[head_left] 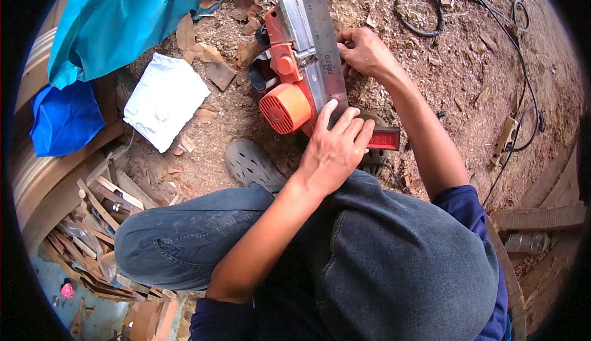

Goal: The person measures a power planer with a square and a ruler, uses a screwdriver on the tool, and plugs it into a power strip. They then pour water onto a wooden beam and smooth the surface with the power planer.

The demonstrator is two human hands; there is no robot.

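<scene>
An orange electric planer (286,110) lies sole-up on the wood shavings in front of me, its metal sole facing the camera. Along the sole runs a steel ruler (321,33), marked FREED. My left hand (335,141) holds the ruler's near end against the planer, fingers laid over it. Beside the ruler's right edge is my right hand (367,52), fingers curled and closed; the ruler's edge and the fingers hide whatever they grip. Below my left fingers, a red part with a black rim (383,138) sticks out to the right.
A teal cloth (129,18), a blue bag (66,118) and a white packet (166,101) lie at left. Wood offcuts (98,218) pile at lower left. A black cable (520,52) winds along the right side, near curved wooden pieces (542,218). My shoe (252,162) is close to the planer.
</scene>
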